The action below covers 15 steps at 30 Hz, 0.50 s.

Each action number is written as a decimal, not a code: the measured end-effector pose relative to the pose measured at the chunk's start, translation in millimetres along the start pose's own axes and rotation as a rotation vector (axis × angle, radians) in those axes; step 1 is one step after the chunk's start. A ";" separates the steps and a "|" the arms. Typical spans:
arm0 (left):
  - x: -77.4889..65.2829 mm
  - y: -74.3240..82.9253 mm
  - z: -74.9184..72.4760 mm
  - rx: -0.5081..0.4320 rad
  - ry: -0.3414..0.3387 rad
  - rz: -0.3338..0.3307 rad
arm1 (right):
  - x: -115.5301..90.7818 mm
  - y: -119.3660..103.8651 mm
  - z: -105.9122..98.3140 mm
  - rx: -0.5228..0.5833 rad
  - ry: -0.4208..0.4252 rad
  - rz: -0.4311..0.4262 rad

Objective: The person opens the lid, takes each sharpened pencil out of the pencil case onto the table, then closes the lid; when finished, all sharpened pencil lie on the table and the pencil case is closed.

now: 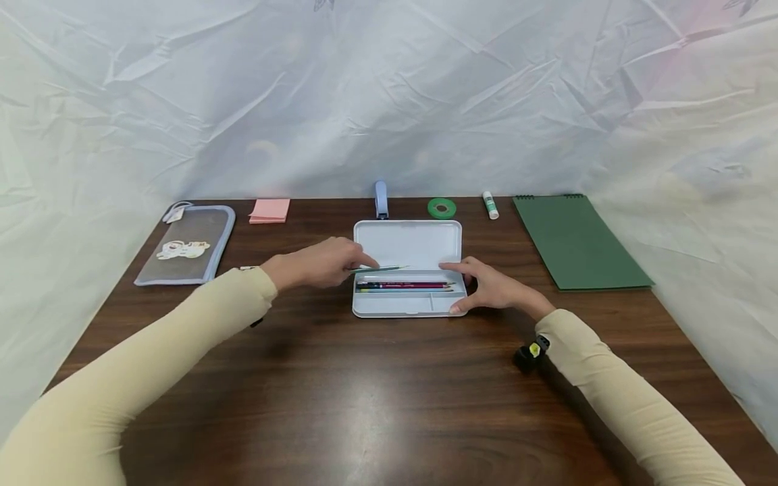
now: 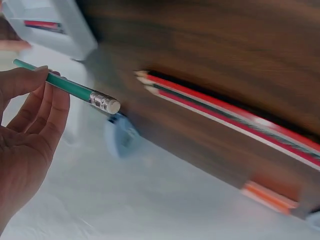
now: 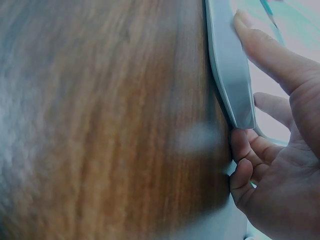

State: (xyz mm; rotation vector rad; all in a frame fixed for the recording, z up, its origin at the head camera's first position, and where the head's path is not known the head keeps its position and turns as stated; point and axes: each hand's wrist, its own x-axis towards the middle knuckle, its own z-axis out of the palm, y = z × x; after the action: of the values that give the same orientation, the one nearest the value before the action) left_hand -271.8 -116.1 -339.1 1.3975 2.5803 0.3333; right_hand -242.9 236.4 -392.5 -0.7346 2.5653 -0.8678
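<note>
white and smooth, with rounded corners, the pencil box (image 1: 389, 306) lay open on the dark, glossy wood-grain table (image 1: 365, 405), its flat lid (image 1: 407, 243) tipped back on the far side. thin dividers split the shallow tray, and a few slim pencils (image 1: 404, 286) lay lengthwise in the long rear slot. the green pencil (image 2: 75, 89) was a slender rod with a shiny crimped metal band and a pale, blunt eraser. straight-sided striped pencils (image 2: 230, 112), red and black among their colours, rested on the table near the left hand (image 1: 323, 262). cream sleeves (image 1: 182, 344) of soft, creased cloth covered both arms, and a crinkled, sheeny white sheet (image 1: 389, 101) hung behind. along the back were a mesh pouch (image 1: 203, 226) with blue edging, square pink sticky notes (image 1: 270, 210), a light blue stapler (image 1: 381, 199), a round green tape roll (image 1: 433, 208), a glue stick (image 1: 489, 206) and a green spiral notepad (image 1: 580, 246). the left hand had its thumb and fingertips pinched on the green pencil, holding it above the box's left rear part. the right hand (image 1: 494, 287) was partly spread, gripping the box's right end, its thumb at the front corner and its index finger reaching to the back, near the lid.
</note>
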 end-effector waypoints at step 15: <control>-78.4 -44.3 22.6 0.053 0.048 -0.178 | 0.9 1.1 -0.3 -0.002 -0.001 0.008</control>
State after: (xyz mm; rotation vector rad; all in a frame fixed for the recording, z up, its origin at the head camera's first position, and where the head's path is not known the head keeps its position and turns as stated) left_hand -258.8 -203.1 -368.8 1.1782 2.7469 0.2758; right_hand -244.2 236.7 -393.1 -0.7241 2.5666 -0.8625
